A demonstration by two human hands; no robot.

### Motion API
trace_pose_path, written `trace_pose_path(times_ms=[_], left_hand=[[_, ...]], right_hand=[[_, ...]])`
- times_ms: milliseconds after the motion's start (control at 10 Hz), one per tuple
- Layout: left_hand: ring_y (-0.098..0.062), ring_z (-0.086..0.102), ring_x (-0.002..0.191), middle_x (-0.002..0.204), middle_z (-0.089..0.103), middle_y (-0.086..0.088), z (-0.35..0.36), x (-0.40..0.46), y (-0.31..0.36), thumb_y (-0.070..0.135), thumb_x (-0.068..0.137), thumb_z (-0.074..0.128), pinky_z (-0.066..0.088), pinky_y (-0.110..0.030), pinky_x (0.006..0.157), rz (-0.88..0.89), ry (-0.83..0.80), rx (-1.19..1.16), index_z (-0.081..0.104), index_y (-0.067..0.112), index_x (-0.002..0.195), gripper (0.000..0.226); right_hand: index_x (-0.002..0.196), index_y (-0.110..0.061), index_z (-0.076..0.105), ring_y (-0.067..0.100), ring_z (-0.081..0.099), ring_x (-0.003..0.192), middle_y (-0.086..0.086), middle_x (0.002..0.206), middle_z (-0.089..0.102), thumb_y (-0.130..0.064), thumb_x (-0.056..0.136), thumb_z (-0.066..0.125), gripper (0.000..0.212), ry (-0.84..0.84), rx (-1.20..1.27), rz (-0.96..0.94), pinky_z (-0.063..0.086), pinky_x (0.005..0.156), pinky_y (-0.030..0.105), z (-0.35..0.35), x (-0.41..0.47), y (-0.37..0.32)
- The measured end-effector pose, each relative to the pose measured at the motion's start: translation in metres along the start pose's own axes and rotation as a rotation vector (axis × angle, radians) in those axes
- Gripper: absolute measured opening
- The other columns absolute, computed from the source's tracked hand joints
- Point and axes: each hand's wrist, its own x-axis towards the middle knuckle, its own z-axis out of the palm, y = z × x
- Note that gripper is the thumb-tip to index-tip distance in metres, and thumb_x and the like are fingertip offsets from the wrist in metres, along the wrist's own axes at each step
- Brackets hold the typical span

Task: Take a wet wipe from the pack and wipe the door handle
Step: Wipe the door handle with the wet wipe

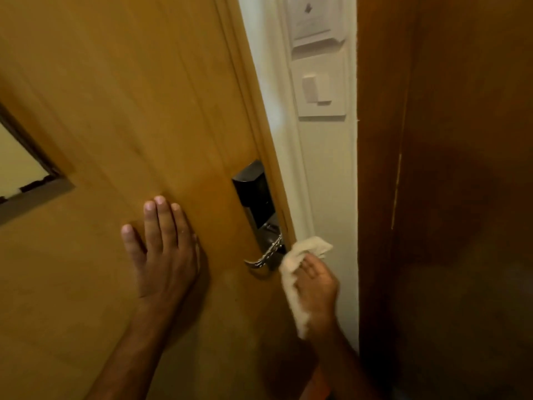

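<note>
A silver lever door handle [255, 261] with a chain draped over it sticks out of a dark lock plate [255, 194] near the edge of a yellow wooden door [129, 96]. My right hand [315, 280] is shut on a crumpled white wet wipe [291, 272], held just right of the handle's base, close to it or touching. My left hand [163, 249] lies flat on the door with fingers spread, left of the handle. The wipe pack is not in view.
A white wall strip [326, 168] right of the door carries a light switch [317, 90] and a card holder [314, 18]. A dark brown wooden panel [447, 197] stands at the right. A framed notice [20, 168] hangs on the door's left side.
</note>
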Motion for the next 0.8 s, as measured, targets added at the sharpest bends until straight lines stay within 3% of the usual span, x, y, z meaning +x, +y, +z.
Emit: trace_pose_path(times_ms=[100,200,300,400,500,600,700,800], left_hand=[[-0.044,0.005,0.157,0.163,0.02,-0.032,0.015,-0.006,0.007,0.032,0.101,0.045,0.013,-0.065,0.12,0.067,0.119,0.083,0.031,-0.009,0.156,0.07],[-0.042,0.0,0.157,0.164,0.014,-0.032,0.016,-0.006,0.005,0.033,0.102,0.043,0.003,-0.063,0.123,0.048,0.162,0.172,0.027,-0.008,0.157,0.071],[-0.043,-0.001,0.157,0.164,0.014,-0.032,0.018,-0.007,0.006,0.036,0.102,0.041,0.003,-0.063,0.123,0.072,0.19,0.218,0.026,-0.008,0.157,0.072],[-0.045,0.008,0.155,0.162,0.018,-0.033,0.019,-0.007,0.005,0.038,0.102,0.041,0.012,-0.064,0.121,0.084,0.184,0.254,0.028,-0.009,0.156,0.073],[-0.044,0.019,0.15,0.16,0.023,-0.033,0.017,-0.005,0.006,0.037,0.101,0.043,0.021,-0.064,0.116,0.073,0.217,0.208,0.032,-0.009,0.155,0.072],[-0.044,0.017,0.151,0.161,0.021,-0.033,0.016,-0.006,0.007,0.037,0.101,0.043,0.018,-0.064,0.118,0.074,0.227,0.214,0.031,-0.009,0.155,0.072],[-0.044,0.002,0.156,0.164,0.014,-0.033,0.018,-0.009,0.006,0.036,0.101,0.042,0.006,-0.063,0.122,0.06,0.215,0.196,0.026,-0.008,0.157,0.073],[-0.044,0.0,0.156,0.165,0.013,-0.033,0.02,-0.008,0.006,0.037,0.101,0.043,0.009,-0.064,0.122,0.07,0.23,0.198,0.026,-0.008,0.157,0.074]], right_hand=[[0.129,-0.003,0.062,0.025,0.059,0.123,0.013,0.13,0.064,-0.006,0.093,0.066,0.036,0.049,-0.123,0.053,0.047,0.106,0.033,0.042,0.033,0.035],[0.137,0.001,0.052,0.028,0.056,0.127,0.019,0.137,0.058,-0.008,0.1,0.055,0.038,0.203,0.039,0.208,0.043,0.109,0.032,0.07,0.055,0.021],[0.122,-0.005,0.059,0.03,0.068,0.104,0.014,0.11,0.071,-0.028,0.101,0.055,0.031,0.186,-0.271,0.115,0.055,0.094,0.041,0.089,0.068,0.009],[0.097,-0.006,0.066,0.029,0.072,0.087,0.01,0.082,0.077,-0.04,0.098,0.056,0.035,-0.089,-0.115,0.327,0.056,0.09,0.043,0.084,0.068,0.002],[0.109,-0.009,0.065,0.024,0.073,0.088,0.01,0.097,0.074,-0.041,0.097,0.058,0.035,-0.015,0.14,0.249,0.061,0.079,0.034,0.089,0.058,0.033],[0.126,-0.008,0.056,0.016,0.07,0.094,0.009,0.113,0.068,-0.03,0.102,0.052,0.033,0.237,-0.187,-0.04,0.056,0.066,0.015,0.102,0.05,0.042],[0.13,-0.004,0.053,0.019,0.065,0.105,0.002,0.119,0.062,-0.018,0.103,0.047,0.03,0.226,-0.318,-0.224,0.047,0.069,0.007,0.11,0.062,0.024],[0.127,-0.003,0.056,0.025,0.062,0.112,0.002,0.111,0.06,-0.012,0.102,0.048,0.028,0.207,-0.478,-0.358,0.048,0.083,0.014,0.105,0.075,0.012]])
